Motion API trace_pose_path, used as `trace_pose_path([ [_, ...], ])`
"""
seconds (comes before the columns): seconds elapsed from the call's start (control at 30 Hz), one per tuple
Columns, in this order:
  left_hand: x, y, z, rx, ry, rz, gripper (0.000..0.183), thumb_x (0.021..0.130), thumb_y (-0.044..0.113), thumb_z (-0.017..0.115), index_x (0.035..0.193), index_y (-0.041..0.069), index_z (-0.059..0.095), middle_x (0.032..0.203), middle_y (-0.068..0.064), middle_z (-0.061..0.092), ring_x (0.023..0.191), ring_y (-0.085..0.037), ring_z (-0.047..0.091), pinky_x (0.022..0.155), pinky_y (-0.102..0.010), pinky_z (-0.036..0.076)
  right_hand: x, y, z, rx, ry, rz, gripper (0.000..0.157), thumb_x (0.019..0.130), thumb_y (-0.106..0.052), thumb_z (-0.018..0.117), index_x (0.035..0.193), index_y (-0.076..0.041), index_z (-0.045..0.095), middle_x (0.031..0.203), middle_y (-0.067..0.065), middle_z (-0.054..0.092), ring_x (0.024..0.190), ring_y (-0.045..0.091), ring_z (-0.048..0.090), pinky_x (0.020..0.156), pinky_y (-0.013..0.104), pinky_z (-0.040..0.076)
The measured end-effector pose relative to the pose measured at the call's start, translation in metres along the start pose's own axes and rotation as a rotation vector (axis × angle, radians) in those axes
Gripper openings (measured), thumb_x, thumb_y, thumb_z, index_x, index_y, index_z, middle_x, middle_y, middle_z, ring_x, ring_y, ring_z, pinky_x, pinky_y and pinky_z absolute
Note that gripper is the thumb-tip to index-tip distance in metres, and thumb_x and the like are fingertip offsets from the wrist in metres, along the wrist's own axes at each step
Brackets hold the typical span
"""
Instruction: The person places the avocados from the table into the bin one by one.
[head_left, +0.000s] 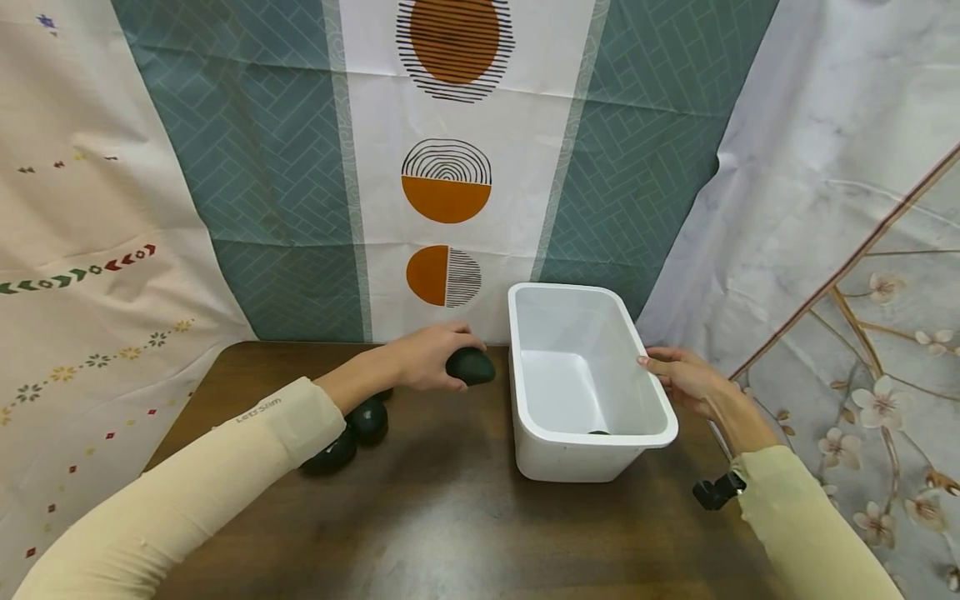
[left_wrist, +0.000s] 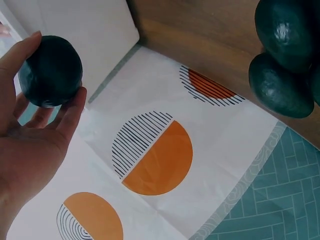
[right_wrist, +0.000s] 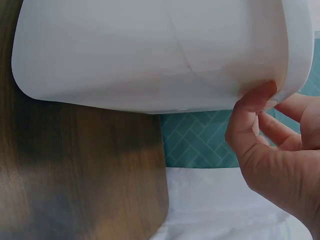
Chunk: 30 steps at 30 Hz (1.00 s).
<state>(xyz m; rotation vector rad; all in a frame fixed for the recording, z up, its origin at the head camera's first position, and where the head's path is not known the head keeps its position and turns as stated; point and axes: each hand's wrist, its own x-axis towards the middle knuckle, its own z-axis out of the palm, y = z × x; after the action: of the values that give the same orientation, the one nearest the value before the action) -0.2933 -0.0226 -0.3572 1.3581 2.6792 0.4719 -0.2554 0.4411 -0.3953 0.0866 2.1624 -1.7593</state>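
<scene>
My left hand (head_left: pixel 429 357) holds a dark green avocado (head_left: pixel 472 366) above the table, just left of the white plastic bin (head_left: pixel 562 460). In the left wrist view the fingers and thumb curl round the avocado (left_wrist: pixel 51 71), with the bin wall (left_wrist: pixel 90 30) behind it. At the bin's right side, my right hand (head_left: pixel 684 379) grips the rim, with thumb and fingers on either side of it. A small dark patch (head_left: pixel 599 432) shows low inside the bin, mostly hidden by the front wall.
More avocados (head_left: pixel 367 421) lie close together on the brown wooden table (head_left: pixel 420 517), partly hidden under my left forearm. A patterned cloth (head_left: pixel 450 117) hangs right behind the table and bin. Pale printed curtains (head_left: pixel 825 100) hang on both sides.
</scene>
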Motion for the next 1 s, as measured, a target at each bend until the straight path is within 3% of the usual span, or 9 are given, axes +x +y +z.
trace_pose_path([
  [0.37,0.0022,0.0011,-0.0017,-0.013,0.003,-0.001,0.061,0.090,0.027,0.088,0.143,0.013,0.063,0.131,-0.007,0.059,0.109,-0.022,0.060,0.098,-0.038,0.054,-0.0029,-0.0007,0.0076,0.005,-0.008,-0.038,0.056,0.116,-0.019,0.044,0.158,0.016,0.028,0.100,0.001,0.062,0.089,0.010,0.060,0.078,0.030,0.056],
  [0.63,0.0033,0.0024,-0.0023,0.005,0.006,0.004,0.061,0.089,0.027,0.088,0.144,0.014,0.064,0.130,-0.006,0.058,0.108,-0.021,0.061,0.097,-0.037,0.054,-0.0020,-0.0030,0.0028,0.017,-0.055,-0.026,0.055,0.116,-0.016,0.042,0.158,0.016,0.026,0.112,0.002,0.070,0.097,0.013,0.066,0.084,0.033,0.058],
  [1.0,0.0073,0.0080,-0.0087,-0.007,0.023,0.020,0.059,0.089,0.026,0.087,0.142,0.012,0.064,0.129,-0.005,0.059,0.107,-0.022,0.060,0.095,-0.037,0.054,0.0011,-0.0021,-0.0011,0.067,-0.076,-0.005,0.059,0.115,-0.015,0.045,0.159,0.016,0.023,0.110,-0.001,0.072,0.097,0.012,0.069,0.084,0.034,0.059],
])
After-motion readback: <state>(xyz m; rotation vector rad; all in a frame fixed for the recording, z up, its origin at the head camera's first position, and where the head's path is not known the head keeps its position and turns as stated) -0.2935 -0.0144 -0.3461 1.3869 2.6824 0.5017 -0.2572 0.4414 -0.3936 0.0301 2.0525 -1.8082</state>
